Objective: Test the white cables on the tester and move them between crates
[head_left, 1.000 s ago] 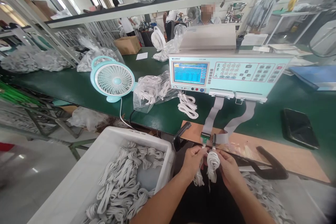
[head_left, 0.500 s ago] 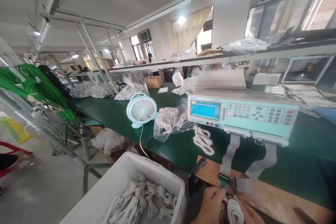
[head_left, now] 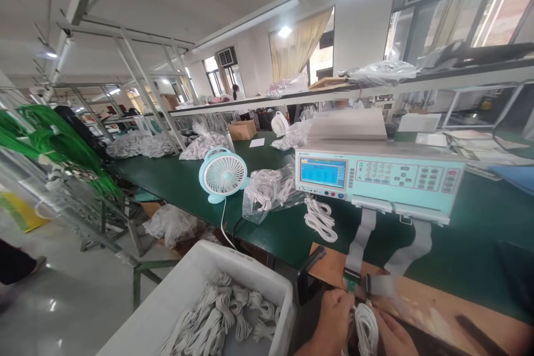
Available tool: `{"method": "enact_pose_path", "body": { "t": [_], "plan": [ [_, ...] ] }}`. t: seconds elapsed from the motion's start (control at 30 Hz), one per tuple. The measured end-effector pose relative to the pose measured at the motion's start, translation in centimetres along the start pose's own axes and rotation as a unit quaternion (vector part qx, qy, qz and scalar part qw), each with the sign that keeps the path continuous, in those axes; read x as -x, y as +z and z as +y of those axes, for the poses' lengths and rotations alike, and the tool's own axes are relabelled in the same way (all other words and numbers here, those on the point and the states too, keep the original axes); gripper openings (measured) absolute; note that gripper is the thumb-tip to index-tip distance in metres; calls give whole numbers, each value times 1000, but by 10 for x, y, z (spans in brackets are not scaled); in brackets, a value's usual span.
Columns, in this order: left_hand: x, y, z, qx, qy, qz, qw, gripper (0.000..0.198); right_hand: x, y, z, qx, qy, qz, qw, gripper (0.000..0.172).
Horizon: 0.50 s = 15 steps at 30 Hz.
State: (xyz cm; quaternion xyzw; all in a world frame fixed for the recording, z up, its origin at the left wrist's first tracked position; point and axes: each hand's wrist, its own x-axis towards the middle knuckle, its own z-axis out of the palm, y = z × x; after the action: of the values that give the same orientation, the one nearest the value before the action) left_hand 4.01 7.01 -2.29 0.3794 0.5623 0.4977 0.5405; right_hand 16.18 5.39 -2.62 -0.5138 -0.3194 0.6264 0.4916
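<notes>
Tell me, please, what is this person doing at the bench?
The person has a coil of white cable between left hand and right hand, just below a small green circuit board. Flat grey ribbon cables lead toward the hands from a turquoise box-shaped instrument with a lit screen. A white plastic bin contains more coiled cables. I cannot tell whether anything is plugged in.

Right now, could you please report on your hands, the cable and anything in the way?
Left hand at green connector board, grip unclear. Right hand at coiled white cable, partly hidden. Black clamp close to left hand, possibly in its way.
</notes>
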Motion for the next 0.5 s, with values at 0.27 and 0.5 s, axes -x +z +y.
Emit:
{"method": "enact_pose_path", "body": {
  "t": [0.27, 0.5],
  "plan": [
    [39, -1, 10, 130, -138, -63, 980, 38, 38, -14, -21, 62, 20, -33, 997, 39],
    [49, -7, 18, 331, -325, -126, 877, 35, 71, -156, -26, 585, -129, 30, 800, 35]
  ]
}}
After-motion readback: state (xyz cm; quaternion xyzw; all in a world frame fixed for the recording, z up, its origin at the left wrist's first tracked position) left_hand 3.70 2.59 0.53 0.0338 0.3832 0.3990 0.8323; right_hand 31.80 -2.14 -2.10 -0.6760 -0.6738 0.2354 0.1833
